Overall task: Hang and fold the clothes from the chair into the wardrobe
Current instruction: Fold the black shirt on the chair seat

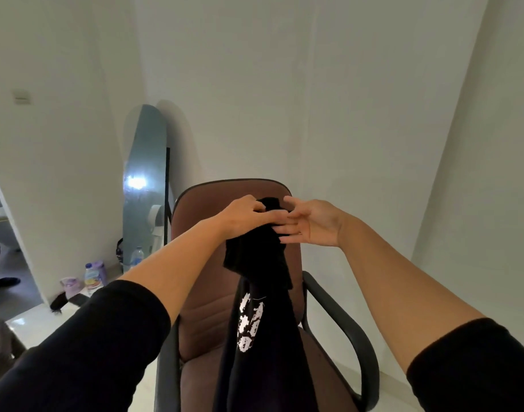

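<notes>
A black garment with a white print hangs from my left hand, which is closed on its bunched top in front of the chair's backrest. My right hand is right beside it, fingers spread and touching the top of the fabric next to my left fingers; I cannot tell if it grips the cloth. The garment's lower part drapes down over the seat of the brown office chair. The wardrobe is not in view.
The chair has black armrests. A tall mirror leans against the white wall behind it on the left. Bottles and a cup stand on the floor near the mirror's foot. A doorway opens at the far left.
</notes>
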`<state>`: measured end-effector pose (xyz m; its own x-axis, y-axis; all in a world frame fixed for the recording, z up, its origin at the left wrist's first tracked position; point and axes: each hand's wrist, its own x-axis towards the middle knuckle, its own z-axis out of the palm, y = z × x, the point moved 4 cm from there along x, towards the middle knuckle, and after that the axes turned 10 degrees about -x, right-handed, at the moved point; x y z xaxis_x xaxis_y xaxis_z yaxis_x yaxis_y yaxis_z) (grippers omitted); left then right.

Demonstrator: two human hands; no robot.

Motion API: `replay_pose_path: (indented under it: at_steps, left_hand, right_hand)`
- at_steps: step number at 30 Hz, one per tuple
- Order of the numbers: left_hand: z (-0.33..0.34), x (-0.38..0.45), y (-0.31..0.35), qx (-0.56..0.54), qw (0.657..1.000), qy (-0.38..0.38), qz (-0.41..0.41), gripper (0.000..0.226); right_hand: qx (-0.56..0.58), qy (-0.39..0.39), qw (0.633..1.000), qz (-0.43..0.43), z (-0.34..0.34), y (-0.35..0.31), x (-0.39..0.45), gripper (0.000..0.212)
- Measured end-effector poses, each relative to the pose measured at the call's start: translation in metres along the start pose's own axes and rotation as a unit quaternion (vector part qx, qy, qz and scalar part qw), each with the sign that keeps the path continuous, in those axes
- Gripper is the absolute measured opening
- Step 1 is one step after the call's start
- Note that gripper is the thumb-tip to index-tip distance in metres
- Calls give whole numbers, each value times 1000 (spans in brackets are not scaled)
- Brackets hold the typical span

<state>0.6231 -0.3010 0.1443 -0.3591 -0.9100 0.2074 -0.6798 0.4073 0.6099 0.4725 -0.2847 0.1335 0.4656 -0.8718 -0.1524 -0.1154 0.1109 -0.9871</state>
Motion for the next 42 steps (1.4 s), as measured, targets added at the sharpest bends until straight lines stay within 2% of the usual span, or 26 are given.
replay_pose_path:
  at_steps: [3,5,7,8,9,12,14,17,19,22,24,26,28,30,32,35,37,39,42]
  left_hand:
    - [-3,0,-8,107,994,-2,23,42]
    - [-7,-1,-12,114,993,4,31,44]
    - [-13,-4,-15,94,995,7,38,44]
    - [-15,-5,-16,86,995,5,42,44]
    - [-18,-7,-17,78,996,4,47,45]
    - [-28,-14,-11,64,995,17,77,43]
    - [-33,-20,-4,65,992,26,101,41]
    - [-37,-35,0,116,986,12,121,48]
    - [-39,-50,-7,216,971,4,106,59]
    - [-34,-74,-22,299,945,34,127,70]
    - [-26,-89,-29,236,957,23,164,74]
    - [-27,-102,-34,92,980,1,179,73]
    - [-38,-111,-38,-4,984,23,175,70]
    - [-50,-116,-37,-48,981,58,178,69]
    - [-58,-119,-27,-86,976,76,183,65]
    - [-67,-127,-7,-177,962,95,185,52]
    - [-67,-136,5,-207,956,83,189,45]
    - [-64,-145,17,-194,959,64,195,43]
    - [-58,-162,32,-131,976,38,172,48]
  right_hand:
    - [-3,-12,1000,-15,3,2,-5,66]
    - [-112,58,990,-55,-1,0,-10,60]
    - [-298,176,929,-131,-5,-7,-16,60]
    - [-356,196,898,-166,-3,-10,-18,60]
    - [-390,182,883,-190,4,-11,-19,59]
    - [-482,133,840,-209,25,-9,-14,53]
    - [-512,166,817,-205,35,-10,-10,44]
    - [-498,237,804,-222,46,-19,-15,20]
    - [-485,253,806,-226,51,-24,-24,22]
    - [-403,238,858,-211,57,-26,-39,19]
    - [-360,218,888,-185,63,-26,-50,20]
    - [-327,200,911,-152,65,-23,-61,24]
    - [-285,205,926,-138,61,-21,-76,28]
    - [-238,216,936,-143,55,-18,-92,28]
    - [-244,240,927,-152,52,-14,-106,25]
    - [-347,306,874,-147,51,-6,-126,29]
    - [-380,323,855,-140,50,-1,-137,36]
    - [-388,330,848,-147,49,2,-149,37]
    - [-375,311,856,-170,55,3,-165,36]
